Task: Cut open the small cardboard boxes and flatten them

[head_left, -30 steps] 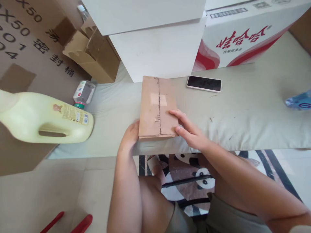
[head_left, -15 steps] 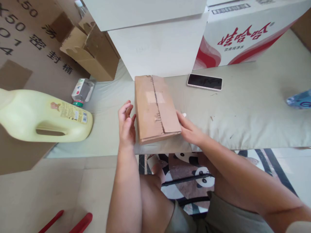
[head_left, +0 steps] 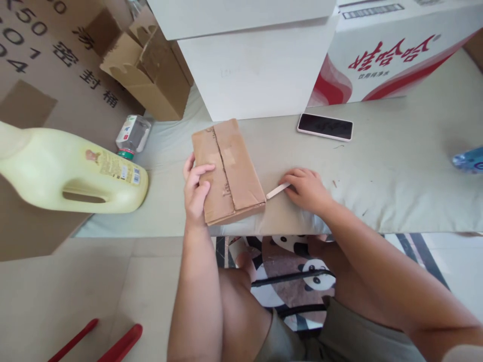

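Observation:
A small brown cardboard box [head_left: 241, 168] lies tilted a little to the left on the cloth-covered surface, its top seam facing up. My left hand [head_left: 196, 188] grips its left side, thumb and fingers resting on the top edge. To the right of the box, my right hand [head_left: 307, 190] is closed on a slim, pale stick-like tool [head_left: 277, 191]. That tool points left, its end at or very near the box's lower right corner; its exact kind is unclear, since the fingers cover the rest.
A phone [head_left: 325, 126] lies beyond my right hand. White cartons [head_left: 256, 75] stand behind the box. At left are a pale yellow jug [head_left: 75, 171], a clear bottle [head_left: 133, 134] and an open cardboard carton [head_left: 162, 80]. A blue item [head_left: 470, 160] sits far right.
My left hand has taken hold of the box, which has turned and shifted left. My right hand has left the box's side and now holds the pale stick-like tool.

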Demonstrator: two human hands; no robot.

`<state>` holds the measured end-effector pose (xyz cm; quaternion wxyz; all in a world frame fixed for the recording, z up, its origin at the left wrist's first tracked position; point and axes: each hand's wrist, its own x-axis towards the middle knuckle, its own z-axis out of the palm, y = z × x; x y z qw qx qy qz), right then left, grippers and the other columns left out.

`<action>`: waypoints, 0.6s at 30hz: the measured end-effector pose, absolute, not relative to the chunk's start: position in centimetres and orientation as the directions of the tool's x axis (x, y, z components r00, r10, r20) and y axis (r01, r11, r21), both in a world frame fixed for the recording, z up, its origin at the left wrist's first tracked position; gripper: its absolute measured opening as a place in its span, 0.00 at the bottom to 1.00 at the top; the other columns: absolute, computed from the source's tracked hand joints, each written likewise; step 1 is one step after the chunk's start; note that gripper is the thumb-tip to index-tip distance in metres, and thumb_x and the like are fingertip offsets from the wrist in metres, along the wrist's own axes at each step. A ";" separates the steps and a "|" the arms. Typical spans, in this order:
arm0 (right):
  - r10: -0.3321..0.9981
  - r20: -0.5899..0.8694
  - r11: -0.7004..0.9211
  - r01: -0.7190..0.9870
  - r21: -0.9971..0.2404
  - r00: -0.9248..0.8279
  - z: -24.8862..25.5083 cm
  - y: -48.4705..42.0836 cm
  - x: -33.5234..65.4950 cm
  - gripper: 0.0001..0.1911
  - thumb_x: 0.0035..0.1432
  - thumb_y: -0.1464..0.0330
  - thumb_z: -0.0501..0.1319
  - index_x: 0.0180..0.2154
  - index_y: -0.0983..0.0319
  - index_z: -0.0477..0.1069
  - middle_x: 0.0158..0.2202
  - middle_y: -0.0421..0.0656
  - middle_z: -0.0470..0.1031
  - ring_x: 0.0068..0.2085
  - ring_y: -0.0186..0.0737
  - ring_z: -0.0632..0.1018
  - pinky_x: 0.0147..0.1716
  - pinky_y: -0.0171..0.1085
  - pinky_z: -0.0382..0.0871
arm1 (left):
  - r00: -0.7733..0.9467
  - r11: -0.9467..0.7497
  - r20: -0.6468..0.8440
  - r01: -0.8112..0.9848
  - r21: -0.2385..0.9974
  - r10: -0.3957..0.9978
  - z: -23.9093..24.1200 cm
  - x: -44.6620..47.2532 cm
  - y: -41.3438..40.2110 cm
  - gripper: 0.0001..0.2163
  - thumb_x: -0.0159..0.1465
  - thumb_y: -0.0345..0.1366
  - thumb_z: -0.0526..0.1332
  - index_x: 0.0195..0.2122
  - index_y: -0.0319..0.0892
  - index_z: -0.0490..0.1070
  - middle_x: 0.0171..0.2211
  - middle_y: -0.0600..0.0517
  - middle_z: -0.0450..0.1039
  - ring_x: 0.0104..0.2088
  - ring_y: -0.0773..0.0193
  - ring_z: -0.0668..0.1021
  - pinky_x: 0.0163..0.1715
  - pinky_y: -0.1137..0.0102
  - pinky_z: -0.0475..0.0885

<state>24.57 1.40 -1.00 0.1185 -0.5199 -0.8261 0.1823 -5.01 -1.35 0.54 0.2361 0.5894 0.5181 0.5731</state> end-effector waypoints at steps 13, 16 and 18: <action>0.938 0.304 0.288 0.110 -0.951 0.167 5.9 0.2 24.0 0.14 0.60 0.61 0.49 0.47 0.52 0.63 0.27 0.38 0.67 0.21 0.36 0.68 0.22 0.38 0.63 | -0.068 -0.608 0.818 0.634 0.477 0.571 1.2 2.0 -2.3 0.19 0.70 0.48 0.46 0.46 0.45 0.73 0.53 0.47 0.72 0.62 0.50 0.68 0.67 0.47 0.52; 0.947 0.250 0.256 -0.001 -0.967 0.201 8.9 -0.5 24.3 0.19 0.59 0.63 0.46 0.49 0.51 0.67 0.36 0.44 0.71 0.29 0.40 0.74 0.28 0.42 0.67 | -0.045 -0.618 0.831 0.647 0.447 0.554 1.2 3.5 -2.4 0.19 0.70 0.46 0.46 0.48 0.46 0.73 0.50 0.46 0.72 0.60 0.51 0.69 0.65 0.48 0.56; 0.952 0.230 0.251 -0.089 -0.964 0.202 9.8 -0.4 24.3 0.18 0.51 0.68 0.53 0.45 0.50 0.70 0.36 0.41 0.70 0.30 0.37 0.73 0.30 0.40 0.68 | -0.082 -0.603 0.817 0.633 0.485 0.571 0.9 4.0 -2.5 0.19 0.70 0.44 0.44 0.48 0.47 0.73 0.49 0.46 0.72 0.61 0.52 0.68 0.65 0.50 0.57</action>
